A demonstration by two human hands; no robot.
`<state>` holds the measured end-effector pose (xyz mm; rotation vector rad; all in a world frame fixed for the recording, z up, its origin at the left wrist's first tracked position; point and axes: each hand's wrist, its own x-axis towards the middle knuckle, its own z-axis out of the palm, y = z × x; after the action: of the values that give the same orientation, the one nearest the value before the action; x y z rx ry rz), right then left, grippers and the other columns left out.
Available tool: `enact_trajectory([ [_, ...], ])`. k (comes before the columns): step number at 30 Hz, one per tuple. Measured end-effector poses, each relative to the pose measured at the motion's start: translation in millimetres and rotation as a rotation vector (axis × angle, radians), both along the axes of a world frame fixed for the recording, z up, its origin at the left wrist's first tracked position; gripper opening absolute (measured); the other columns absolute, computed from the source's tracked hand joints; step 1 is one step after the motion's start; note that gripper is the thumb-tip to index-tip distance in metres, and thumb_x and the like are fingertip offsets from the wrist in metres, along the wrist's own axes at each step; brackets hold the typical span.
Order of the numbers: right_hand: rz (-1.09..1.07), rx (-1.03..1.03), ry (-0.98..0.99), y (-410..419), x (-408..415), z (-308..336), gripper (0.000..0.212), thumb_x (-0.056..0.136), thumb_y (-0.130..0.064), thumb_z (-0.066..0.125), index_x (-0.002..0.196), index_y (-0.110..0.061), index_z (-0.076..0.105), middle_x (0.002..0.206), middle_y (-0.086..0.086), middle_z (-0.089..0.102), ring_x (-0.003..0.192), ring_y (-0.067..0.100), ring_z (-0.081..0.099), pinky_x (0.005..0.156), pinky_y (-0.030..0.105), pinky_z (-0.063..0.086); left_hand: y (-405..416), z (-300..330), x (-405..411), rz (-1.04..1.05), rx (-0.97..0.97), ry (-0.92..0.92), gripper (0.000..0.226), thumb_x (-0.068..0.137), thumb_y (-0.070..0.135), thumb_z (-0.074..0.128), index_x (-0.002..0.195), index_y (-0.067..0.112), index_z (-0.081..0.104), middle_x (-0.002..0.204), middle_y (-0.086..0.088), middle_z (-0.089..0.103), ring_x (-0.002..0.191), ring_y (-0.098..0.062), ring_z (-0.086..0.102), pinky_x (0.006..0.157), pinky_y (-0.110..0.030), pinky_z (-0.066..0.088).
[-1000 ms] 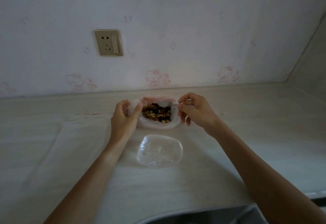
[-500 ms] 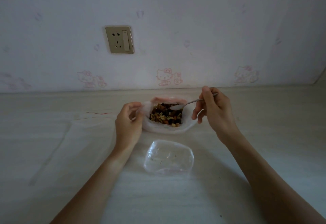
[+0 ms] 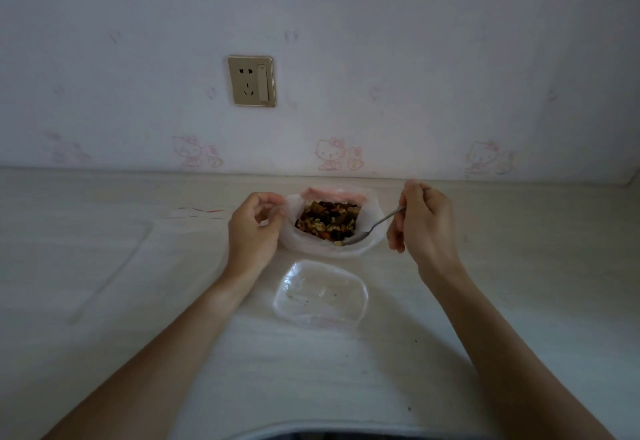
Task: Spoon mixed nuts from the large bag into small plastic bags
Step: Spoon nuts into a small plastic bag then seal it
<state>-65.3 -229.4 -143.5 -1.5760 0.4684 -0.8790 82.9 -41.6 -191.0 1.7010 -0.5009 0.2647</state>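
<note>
- Pale countertop (image 3: 485,301) fills the lower half of the frame, below a white wall with faint pink cartoon-cat prints and a gold socket plate (image 3: 251,81) at upper centre.
- At mid-frame the large bag (image 3: 372,211) sits open with its rim rolled down, showing the mixed nuts (image 3: 327,221) inside.
- On the bag's left edge, the left hand (image 3: 251,231) pinches the plastic rim between curled fingers and thumb.
- Right of the bag, the right hand (image 3: 424,221) grips the handle end of a metal spoon (image 3: 375,226).
- Its long axis slants from the hand at upper right down to lower left, with the bowl dipped in the nuts at the near right edge of the heap.
- Just below the large bag, between the forearms, lies a small plastic bag (image 3: 320,294), open and clear, with only a few crumbs in it.
- More clear plastic (image 3: 104,266) lies flat on the counter at left.
</note>
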Motion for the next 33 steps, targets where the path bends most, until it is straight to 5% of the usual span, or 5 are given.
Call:
enact_trajectory([
  [6,-0.047,0.108,0.061,-4,1,-1,0.032,0.104,-0.014,0.036,0.074,-0.009,0.045,0.047,0.005,0.039,0.030,0.023,0.044,0.035,0.027,0.030,0,-3,4,0.000,-0.005,0.012,0.029,0.090,-0.006,0.066,0.091,0.022,0.067,0.092,0.006,0.072,0.084,-0.001,0.066,0.076,-0.011,0.048],
  [13,0.017,0.215,0.161,-6,2,-2,0.023,0.102,-0.010,0.036,0.083,-0.006,0.050,0.042,0.004,0.053,0.034,0.028,0.056,0.035,0.029,0.044,-1,-5,6,-0.009,-0.017,0.038,0.031,0.090,-0.005,0.066,0.089,0.026,0.066,0.092,0.006,0.073,0.086,-0.007,0.067,0.082,-0.024,0.052],
  [19,0.084,0.313,0.128,-1,4,-6,0.033,0.111,-0.024,0.040,0.091,-0.003,0.053,0.054,0.015,0.066,0.051,0.037,0.071,0.043,0.034,0.056,-3,-6,7,-0.014,-0.033,0.050,0.031,0.090,-0.006,0.066,0.090,0.024,0.067,0.091,0.006,0.073,0.085,-0.004,0.066,0.082,-0.023,0.050],
  [33,0.239,0.204,0.121,17,9,-11,0.034,0.110,-0.030,0.047,0.098,-0.001,0.057,0.071,0.018,0.073,0.062,0.033,0.074,0.042,0.034,0.055,-2,-3,3,-0.051,-0.064,0.039,0.021,0.091,-0.002,0.069,0.094,0.019,0.070,0.098,0.002,0.075,0.097,-0.013,0.071,0.087,-0.029,0.055],
])
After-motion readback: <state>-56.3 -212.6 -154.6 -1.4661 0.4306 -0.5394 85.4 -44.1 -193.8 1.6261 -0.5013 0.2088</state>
